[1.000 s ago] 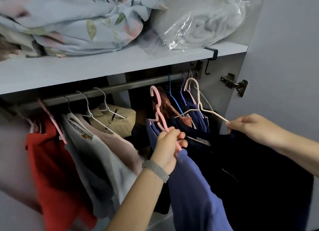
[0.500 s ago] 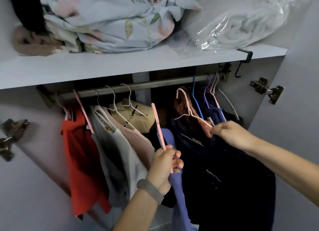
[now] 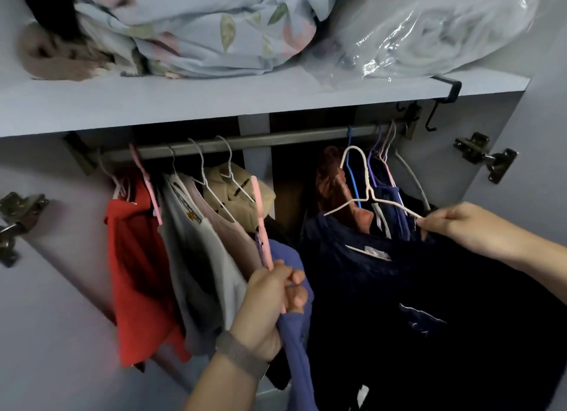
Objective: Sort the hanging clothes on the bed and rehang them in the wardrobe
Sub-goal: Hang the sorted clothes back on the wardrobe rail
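Where hangers crowd, wardrobe (image 3: 546,109) of clothes (image 3: 135,257)

Only one view is given, taken from a camera worn on the head. It is pointed forward and slightly upward into the open pale lilac wardrobe (image 3: 546,57), close to the grey metal hanging rail (image 3: 251,142). The flat pale shelf board (image 3: 153,106) is seen from just below. Both forearms enter from the bottom edge and the right edge.
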Demonstrator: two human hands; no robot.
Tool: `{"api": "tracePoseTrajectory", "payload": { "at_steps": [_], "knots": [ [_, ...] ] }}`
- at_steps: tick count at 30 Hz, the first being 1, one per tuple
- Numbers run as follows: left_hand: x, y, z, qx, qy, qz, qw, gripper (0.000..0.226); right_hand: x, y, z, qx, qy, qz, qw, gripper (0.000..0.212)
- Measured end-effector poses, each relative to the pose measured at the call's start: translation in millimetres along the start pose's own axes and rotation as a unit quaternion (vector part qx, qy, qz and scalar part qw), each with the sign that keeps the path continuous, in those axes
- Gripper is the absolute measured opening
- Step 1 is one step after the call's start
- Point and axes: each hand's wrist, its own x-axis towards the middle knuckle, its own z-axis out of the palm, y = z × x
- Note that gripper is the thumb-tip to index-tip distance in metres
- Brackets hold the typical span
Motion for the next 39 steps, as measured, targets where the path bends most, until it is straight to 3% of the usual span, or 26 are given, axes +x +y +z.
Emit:
{"api": "tracePoseTrajectory", "payload": {
  "at_steps": [10,15,24,34,39],
  "knots": [
    [-25,-52,30,-0.028,0.029,-0.018,0.999,0.027,-21,29,-4,-0.007,-0.019,-0.017,1.0,0.035],
    [-54,-66,35,-0.047,0.077,0.02,0.996,0.026,-35,43,-35,0.002,-0.012,-0.027,1.0,0.033],
    [-91,-100,50,-0.052,0.15,0.055,0.986,0.028,-86,99,-11,0.115,-0.101,0.02,0.988,0.03],
    [-87,-139,77,0.004,0.117,0.015,0.993,0.023,-94,118,-3,0.138,-0.041,0.006,0.99,0.033],
    [-83,-132,76,0.033,0.108,-0.002,0.994,0.017,-84,83,4,0.071,0.031,-0.052,0.996,0.03]
  ]
}}
